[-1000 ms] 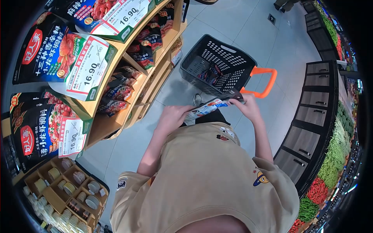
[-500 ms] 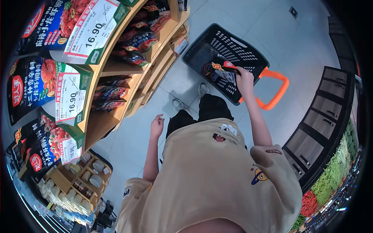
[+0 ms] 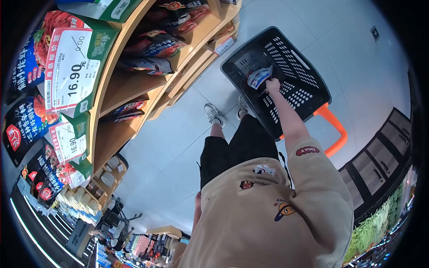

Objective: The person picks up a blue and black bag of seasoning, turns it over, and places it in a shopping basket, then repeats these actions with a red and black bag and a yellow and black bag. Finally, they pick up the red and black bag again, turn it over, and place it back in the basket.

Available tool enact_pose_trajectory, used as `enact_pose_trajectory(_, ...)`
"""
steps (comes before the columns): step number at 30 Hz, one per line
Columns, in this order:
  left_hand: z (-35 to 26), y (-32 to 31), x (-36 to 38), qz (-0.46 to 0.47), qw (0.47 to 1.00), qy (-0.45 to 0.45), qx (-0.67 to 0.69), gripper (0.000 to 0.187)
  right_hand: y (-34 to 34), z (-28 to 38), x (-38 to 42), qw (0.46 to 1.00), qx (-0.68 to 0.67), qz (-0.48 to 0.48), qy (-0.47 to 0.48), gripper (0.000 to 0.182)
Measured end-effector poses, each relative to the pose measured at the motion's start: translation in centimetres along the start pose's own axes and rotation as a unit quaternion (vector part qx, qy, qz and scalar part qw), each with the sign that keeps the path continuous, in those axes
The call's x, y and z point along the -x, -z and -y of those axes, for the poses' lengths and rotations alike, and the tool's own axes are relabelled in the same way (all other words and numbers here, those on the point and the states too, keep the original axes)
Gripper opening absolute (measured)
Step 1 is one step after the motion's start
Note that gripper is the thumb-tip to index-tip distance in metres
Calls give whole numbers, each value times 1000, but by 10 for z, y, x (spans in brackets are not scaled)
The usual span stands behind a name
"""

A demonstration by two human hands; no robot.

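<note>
My right hand (image 3: 273, 85) reaches down into a black plastic shopping basket (image 3: 321, 87) and is closed on the edge of a seasoning packet (image 3: 260, 77). The packet shows blue, white and dark print and lies low inside the basket's perforated walls. An orange handle (image 3: 336, 127) sticks out at the basket's near right end. Close by my hip, my left hand (image 3: 198, 199) hangs at my side, mostly hidden by my shirt and shorts, its fingers out of clear sight.
On the left stands a curved wooden shelf (image 3: 129, 82) with seasoning pouches (image 3: 154, 43) and price signs (image 3: 73, 71) reading 16.90. Dark cabinets (image 3: 368, 167) line the right, with green vegetables (image 3: 373, 230) beside them. Pale floor tiles (image 3: 178, 138) stretch between.
My right hand has moved deeper into the basket with the packet, which has turned. My left hand has dropped back beside my body. The view has shifted, and the basket appears farther right.
</note>
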State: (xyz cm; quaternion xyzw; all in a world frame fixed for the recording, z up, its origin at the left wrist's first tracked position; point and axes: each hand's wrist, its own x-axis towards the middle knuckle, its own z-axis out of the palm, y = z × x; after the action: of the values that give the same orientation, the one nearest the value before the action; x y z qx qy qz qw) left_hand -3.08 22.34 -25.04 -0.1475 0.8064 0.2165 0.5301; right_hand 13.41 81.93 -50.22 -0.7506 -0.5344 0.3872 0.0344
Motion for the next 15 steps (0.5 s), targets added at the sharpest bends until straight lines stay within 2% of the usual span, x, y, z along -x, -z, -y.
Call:
enact_pose_trajectory(4, 59, -19, 38, -9, 998, 44, 44, 27, -43, -8, -2, 998, 6, 54, -31, 22)
enact_pose_trajectory(6, 80, -26, 49, -17, 996, 64, 65, 27, -55, -9, 2, 996, 25, 49, -64, 24)
enact_pose_trajectory(8, 90, -30, 57, -22, 994, 73, 81, 27, -79, -34, -11, 993, 64, 82, -63, 24)
enact_pose_trajectory(10, 95, -29, 59, -24, 993, 70, 92, 28, -101, -67, -25, 978, 77, 189, -51, 23)
enact_pose_trajectory(11, 97, -30, 58, -25, 992, 70, 100, 28, -122, -87, -34, 981, 49, 184, -46, 20)
enact_pose_trajectory(12, 100, -30, 54, -25, 992, 67, 108, 28, -105, -69, -19, 981, 52, 183, -45, 20)
enact_pose_trajectory(14, 105, -30, 44, -24, 990, 61, 123, 28, -71, -24, 13, 955, -59, 254, -142, 20)
enact_pose_trajectory(15, 103, -30, 40, -23, 990, 57, 130, 28, -77, -30, 14, 956, -52, 261, -125, 19)
